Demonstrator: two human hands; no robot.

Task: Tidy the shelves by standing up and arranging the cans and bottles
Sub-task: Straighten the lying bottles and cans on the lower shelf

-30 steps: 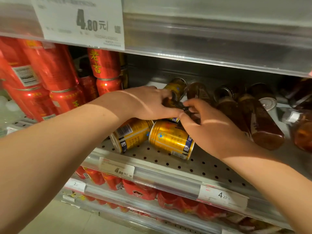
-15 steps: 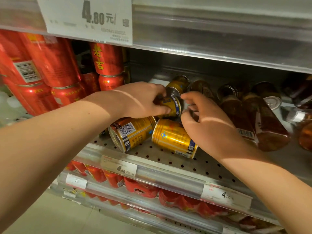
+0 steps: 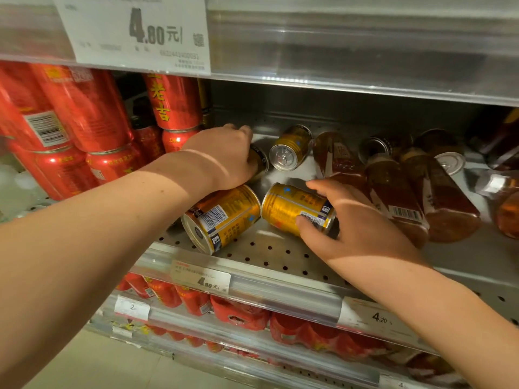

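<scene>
The right hand (image 3: 356, 223) curls its fingers round a toppled gold can (image 3: 292, 210) on the shelf (image 3: 266, 251), right of the red cans (image 3: 174, 102), while the left hand (image 3: 224, 155) grips a rear gold can (image 3: 259, 164) beside them, so each is best tipped upright slowly.

**A supermarket drinks shelf**

I saw that I was working in a shop. The perforated metal shelves (image 3: 269, 248) carried printed price tags (image 3: 134, 32) in clear plastic rails (image 3: 280, 293), and many identical red cans (image 3: 92, 108) stood stacked in rows.
</scene>
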